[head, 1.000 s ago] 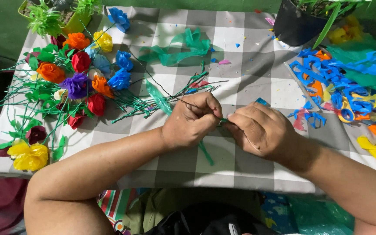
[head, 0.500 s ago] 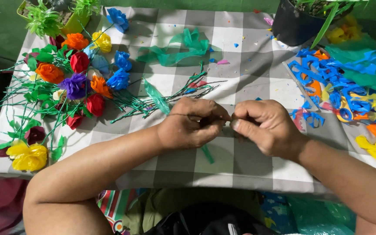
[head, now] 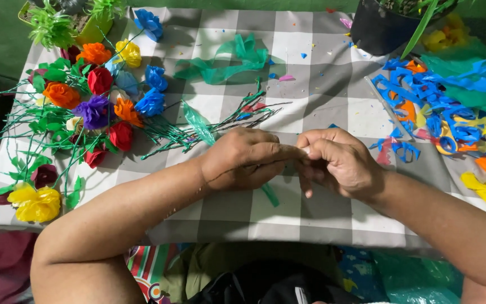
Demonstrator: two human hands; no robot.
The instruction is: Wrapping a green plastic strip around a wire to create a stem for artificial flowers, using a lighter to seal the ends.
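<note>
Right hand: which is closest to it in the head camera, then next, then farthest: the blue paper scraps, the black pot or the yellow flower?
From the right hand:
1. Blue paper scraps, just beyond it on the right side.
2. Black pot, at the far right edge.
3. Yellow flower, at the near left corner.

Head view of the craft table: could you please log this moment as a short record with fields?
surface: grey-and-white checked tablecloth
left hand: left hand pinches a thin green strip at the fingertips
right hand: right hand meets it fingertip to fingertip
left side: bright paper flowers on green wire stems
centre back: crumpled green plastic scrap
right side: heap of blue, orange and yellow paper cuttings
far right corner: black plant pot
</note>
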